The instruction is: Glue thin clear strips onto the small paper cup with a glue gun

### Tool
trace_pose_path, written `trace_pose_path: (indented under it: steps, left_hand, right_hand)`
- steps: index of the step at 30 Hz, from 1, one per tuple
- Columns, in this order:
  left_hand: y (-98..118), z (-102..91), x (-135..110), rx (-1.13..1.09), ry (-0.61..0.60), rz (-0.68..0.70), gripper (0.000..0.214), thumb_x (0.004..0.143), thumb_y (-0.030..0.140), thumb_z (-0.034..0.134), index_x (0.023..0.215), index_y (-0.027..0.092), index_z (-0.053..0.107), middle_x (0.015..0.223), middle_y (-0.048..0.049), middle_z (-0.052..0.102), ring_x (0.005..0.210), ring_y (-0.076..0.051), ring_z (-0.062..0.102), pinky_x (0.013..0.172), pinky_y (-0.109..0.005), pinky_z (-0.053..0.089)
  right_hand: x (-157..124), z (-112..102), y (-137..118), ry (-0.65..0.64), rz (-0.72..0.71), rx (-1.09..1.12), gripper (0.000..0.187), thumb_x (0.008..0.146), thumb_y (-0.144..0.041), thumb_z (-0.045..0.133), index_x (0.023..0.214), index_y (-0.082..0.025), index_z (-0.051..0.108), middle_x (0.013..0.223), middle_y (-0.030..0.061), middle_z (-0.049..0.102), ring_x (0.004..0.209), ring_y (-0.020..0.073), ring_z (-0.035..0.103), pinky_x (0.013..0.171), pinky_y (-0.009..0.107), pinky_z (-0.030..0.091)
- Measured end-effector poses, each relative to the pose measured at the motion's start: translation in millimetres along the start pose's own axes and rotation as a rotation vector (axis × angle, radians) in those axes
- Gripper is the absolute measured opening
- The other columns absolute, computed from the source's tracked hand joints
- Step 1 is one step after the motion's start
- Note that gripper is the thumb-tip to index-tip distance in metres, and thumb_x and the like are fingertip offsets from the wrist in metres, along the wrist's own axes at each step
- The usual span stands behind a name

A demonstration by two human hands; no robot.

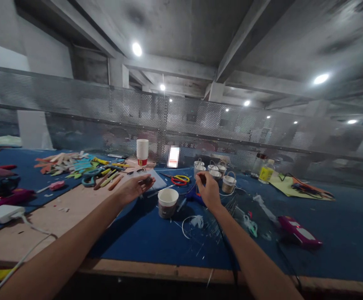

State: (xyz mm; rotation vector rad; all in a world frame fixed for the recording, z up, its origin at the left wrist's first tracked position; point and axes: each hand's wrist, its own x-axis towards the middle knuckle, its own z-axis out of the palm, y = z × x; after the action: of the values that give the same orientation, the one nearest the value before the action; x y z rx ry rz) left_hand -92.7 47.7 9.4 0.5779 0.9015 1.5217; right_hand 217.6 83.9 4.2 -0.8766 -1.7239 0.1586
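Note:
Both my arms reach out over a blue-covered worktable point(143, 237). My left hand point(136, 187) hovers palm up above the table, its fingers curled round a thin dark stick-like thing I cannot name. My right hand point(209, 189) is raised just right of a paper cup point(168, 202), thumb and fingers pinched together on something too small to make out. The cup stands upright between the two hands. A loop of white wire and scraps point(194, 223) lies just in front of it.
A stack of paper cups point(142, 152) stands at the back. Scissors and coloured sticks point(90, 173) lie at left, small handled pots point(219, 173) behind my right hand. A magenta glue gun point(298, 231) lies at right, a white power bank point(1, 213) at far left. A mesh fence bounds the table's far side.

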Motion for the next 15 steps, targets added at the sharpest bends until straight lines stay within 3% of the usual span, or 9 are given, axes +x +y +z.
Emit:
trace_pose_path:
  steps: [3,9,15]
  left_hand:
    - [-0.5,0.5,-0.2,0.019,-0.012,0.012,0.015,0.100,0.004,0.058,0.093,0.010,0.070,0.088,-0.0145,0.078,0.075,-0.019,0.078,0.071,-0.025,0.067]
    - [-0.2,4.2,-5.4,0.091,-0.010,0.022,0.024,0.104,0.023,0.062,0.085,0.011,0.071,0.073,-0.0088,0.072,0.058,-0.014,0.069,0.056,-0.021,0.061]
    - [-1.7,3.9,-5.2,0.194,-0.015,0.019,0.037,0.101,0.043,0.067,0.082,0.012,0.072,0.061,-0.0027,0.062,0.044,-0.008,0.052,0.041,-0.015,0.044]
  right_hand:
    - [-0.8,0.8,0.8,-0.003,-0.023,-0.014,0.028,0.103,-0.044,0.051,0.103,-0.021,0.066,0.094,0.0075,0.077,0.083,0.0234,0.073,0.082,0.035,0.054]
    - [-2.4,1.4,0.6,-0.006,-0.040,-0.041,0.026,0.104,-0.042,0.050,0.103,-0.021,0.067,0.095,0.0075,0.077,0.083,0.0227,0.073,0.082,0.034,0.055]
    - [-3.1,2.2,1.2,-0.022,-0.052,-0.053,0.025,0.104,-0.040,0.051,0.104,-0.021,0.067,0.094,0.0067,0.077,0.083,0.0218,0.074,0.082,0.033,0.055]
